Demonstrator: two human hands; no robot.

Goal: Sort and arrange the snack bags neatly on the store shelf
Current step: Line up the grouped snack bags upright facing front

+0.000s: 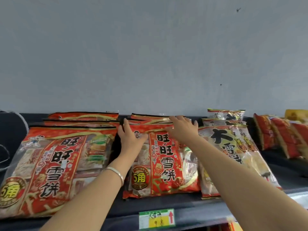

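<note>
A stack of red snack bags (pixel 166 164) lies in the middle of the dark shelf (pixel 116 209). My left hand (pixel 129 136) rests on the top left corner of the uppermost bag, fingers straight along its left edge. My right hand (pixel 181 128) lies flat on the bag's upper right part, fingers spread toward the back. A second stack of the same red bags (pixel 55 164) sits to the left. A stack of paler bags with big black characters (pixel 233 147) lies to the right, touching the middle stack.
More red bags (pixel 280 135) stand tilted at the far right. A green and yellow price tag (pixel 156 218) is fixed to the shelf's front edge. A grey wall (pixel 150 55) rises behind the shelf. A silver bangle (pixel 116 173) circles my left wrist.
</note>
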